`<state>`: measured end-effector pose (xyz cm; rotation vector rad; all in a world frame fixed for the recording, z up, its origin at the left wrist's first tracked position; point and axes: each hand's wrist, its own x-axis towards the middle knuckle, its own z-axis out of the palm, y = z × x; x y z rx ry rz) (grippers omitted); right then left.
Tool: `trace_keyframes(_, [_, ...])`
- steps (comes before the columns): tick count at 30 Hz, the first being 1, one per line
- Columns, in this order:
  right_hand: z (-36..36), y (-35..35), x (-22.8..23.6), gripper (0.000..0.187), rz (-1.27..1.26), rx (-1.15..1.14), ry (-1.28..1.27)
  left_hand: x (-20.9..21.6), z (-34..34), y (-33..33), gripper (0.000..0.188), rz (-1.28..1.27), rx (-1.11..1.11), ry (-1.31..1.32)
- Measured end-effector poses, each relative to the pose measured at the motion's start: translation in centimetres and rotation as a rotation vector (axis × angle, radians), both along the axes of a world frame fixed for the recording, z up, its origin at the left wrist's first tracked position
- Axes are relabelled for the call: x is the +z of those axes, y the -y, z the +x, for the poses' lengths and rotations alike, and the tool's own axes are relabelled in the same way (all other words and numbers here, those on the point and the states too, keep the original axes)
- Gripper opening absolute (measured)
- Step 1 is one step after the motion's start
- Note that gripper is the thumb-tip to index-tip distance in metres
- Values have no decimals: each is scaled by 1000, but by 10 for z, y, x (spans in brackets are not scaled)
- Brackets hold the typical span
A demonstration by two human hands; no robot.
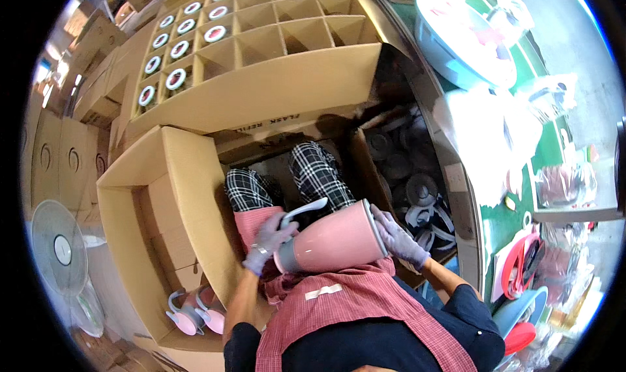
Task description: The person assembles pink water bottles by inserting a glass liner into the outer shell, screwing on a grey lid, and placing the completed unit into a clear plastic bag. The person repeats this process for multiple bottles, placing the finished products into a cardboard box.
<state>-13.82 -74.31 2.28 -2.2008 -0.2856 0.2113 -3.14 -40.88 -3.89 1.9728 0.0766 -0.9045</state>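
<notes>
A pink vacuum jug (339,243) lies on its side across my lap, its narrow grey-collared end to the left and its wide bottom to the right. My left hand (267,239), in a pale lilac glove, grips the narrow end beside the root of the grey handle (306,210), which points up and away. Against the wide bottom rests my right hand (399,239), also gloved, with fingers bent along the rim; its thumb is hidden. Below the jug is the red checked apron (352,294) I wear.
On the left, an open carton (192,196) holds pink jugs (189,316). Ahead stands a divided carton (261,72) with several white-ringed flask refills. A box of dark round parts (417,186) is at right, beside a green table (499,225) bearing a blue basin (450,62). A fan (60,248) stands far left.
</notes>
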Motion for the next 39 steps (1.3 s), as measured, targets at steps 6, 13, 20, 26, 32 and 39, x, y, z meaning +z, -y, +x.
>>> trace_keyframes(6, [30, -2, -35, 54, 379, -42, 58, 36, -6, -5, 25, -243, 151, -222])
trace_keyframes(13, [77, -3, -57, 68, 1377, -541, -507, 69, 33, 40, 14, -117, -240, 1154])
trace_keyframes(20, [71, 15, -18, 72, 558, -130, 152, 70, 43, 47, 14, -433, 388, -15])
trace_keyframes(26, [85, 4, -33, 67, 1469, -658, -639, 94, 38, 56, 21, -135, -355, 1291])
trace_keyframes(32, [93, 20, 8, 85, 700, -275, -144, 74, 51, 40, 20, -545, 141, 258])
trace_keyframes(39, [93, 11, 26, 86, 664, -218, -34, 48, 44, 45, 18, -425, 310, 393])
